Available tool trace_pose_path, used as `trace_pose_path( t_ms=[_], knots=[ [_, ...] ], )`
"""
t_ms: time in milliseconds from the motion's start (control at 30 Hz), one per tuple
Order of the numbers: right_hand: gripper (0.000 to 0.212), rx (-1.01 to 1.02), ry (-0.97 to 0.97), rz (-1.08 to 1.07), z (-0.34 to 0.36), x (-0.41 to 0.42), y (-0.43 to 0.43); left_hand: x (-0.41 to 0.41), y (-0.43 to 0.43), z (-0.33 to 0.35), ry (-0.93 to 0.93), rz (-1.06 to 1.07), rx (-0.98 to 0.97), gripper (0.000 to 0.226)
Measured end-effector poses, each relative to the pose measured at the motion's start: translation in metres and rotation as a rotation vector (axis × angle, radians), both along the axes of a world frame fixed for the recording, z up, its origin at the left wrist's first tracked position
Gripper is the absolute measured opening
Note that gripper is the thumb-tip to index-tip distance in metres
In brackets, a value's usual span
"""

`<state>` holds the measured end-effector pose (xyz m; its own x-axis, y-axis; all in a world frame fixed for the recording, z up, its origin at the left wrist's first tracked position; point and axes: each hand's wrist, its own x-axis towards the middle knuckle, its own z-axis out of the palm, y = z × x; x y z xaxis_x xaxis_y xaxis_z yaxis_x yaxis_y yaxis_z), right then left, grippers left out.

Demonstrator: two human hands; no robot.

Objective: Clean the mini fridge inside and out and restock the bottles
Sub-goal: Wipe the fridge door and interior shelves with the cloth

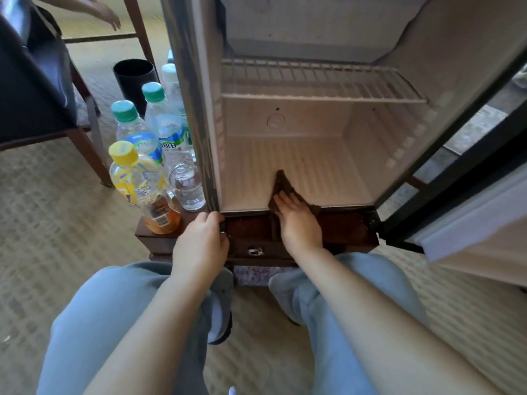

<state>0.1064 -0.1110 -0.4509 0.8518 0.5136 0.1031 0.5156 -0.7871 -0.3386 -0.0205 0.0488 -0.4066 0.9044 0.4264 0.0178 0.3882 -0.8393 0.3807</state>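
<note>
Inside wipe, floor of the mini fridge (pixel 328 169). It sits on a dark wooden stand (pixel 350 229), straight ahead of my knees, with its door (pixel 470 201) swung wide to the right. My right hand (pixel 296 218) lies flat, fingers straight, pressing a dark brown cloth (pixel 282 183) at the near edge of the floor, with part of the cloth draped over the front lip. My left hand (pixel 199 240) has its fingers curled round the fridge's near-left bottom corner, bracing it. The bottles (pixel 168 124) stand outside, crowded on the stand just left of the fridge: 2 with green caps, 1 with a yellow cap (pixel 142 189) nearest me, and at least 1 more behind. A clear drinking glass (pixel 186 186) stands close against the fridge's side. Risks, as I judge them: a hard push toward the far wall could shift the fridge on the stand if the left grip eases. My left wrist is near the glass and the yellow-capped bottle, so a careless pull back could tip either off the stand's near-left corner. The draped cloth could slip off the lip if I lift my palm. Condition: inside walls and ribbed floor are pale, with no obvious spill. The 1 wire shelf (pixel 322 81) is bare and looks whitish, perhaps frosted; too blurred to say.
</note>
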Motion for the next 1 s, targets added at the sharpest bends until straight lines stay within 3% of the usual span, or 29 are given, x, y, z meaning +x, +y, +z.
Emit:
trace_pose_path(
  t_ms=[133, 267, 467, 600, 833, 1000],
  knots=[
    [0.043, -0.085, 0.041, -0.188, 0.009, 0.027, -0.044, 0.007, -0.006, 0.004, 0.027, -0.025, -0.016, 0.032],
    [0.047, -0.155, 0.046, -0.247, 0.011, 0.015, -0.019, 0.009, -0.013, 0.006, 0.048, -0.072, -0.003, 0.035],
    [0.049, -0.110, 0.006, 0.159, 0.005, -0.035, 0.063, 0.006, -0.015, 0.001, 0.081, -0.057, 0.026, 0.029],
    [0.056, -0.150, -0.080, 0.232, 0.005, -0.035, 0.054, 0.004, -0.011, -0.003, 0.071, -0.067, 0.024, 0.032],
    [0.044, -0.109, -0.075, -0.061, 0.004, 0.018, -0.038, 0.020, -0.021, 0.000, 0.053, -0.095, 0.009, 0.031],
    [0.049, -0.151, -0.036, -0.223, 0.001, 0.027, -0.048, 0.022, -0.029, 0.000, 0.265, -0.081, 0.033, 0.034]
  ],
)
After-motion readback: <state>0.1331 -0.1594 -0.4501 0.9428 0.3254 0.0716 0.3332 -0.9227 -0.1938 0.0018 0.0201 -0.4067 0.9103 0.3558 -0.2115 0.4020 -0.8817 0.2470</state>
